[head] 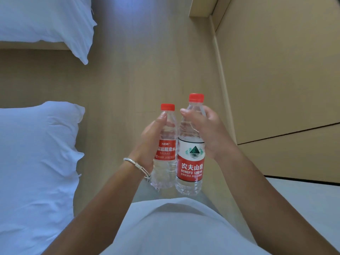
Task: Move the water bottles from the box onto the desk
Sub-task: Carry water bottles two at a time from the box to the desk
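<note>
Two clear water bottles with red caps are held upright side by side in front of my chest, above the wooden floor. My left hand (150, 139) grips the smaller bottle (165, 155), which has a red label. My right hand (207, 133) grips the taller Nongfu Spring bottle (191, 162) around its upper body. The two bottles nearly touch. A silver bangle sits on my left wrist. No box is in view.
Two beds with white bedding lie to the left, one near (36, 162) and one farther (46, 21). Light wooden wall panels (276, 70) rise on the right. A pale surface (303, 196) with a dark edge shows at the lower right.
</note>
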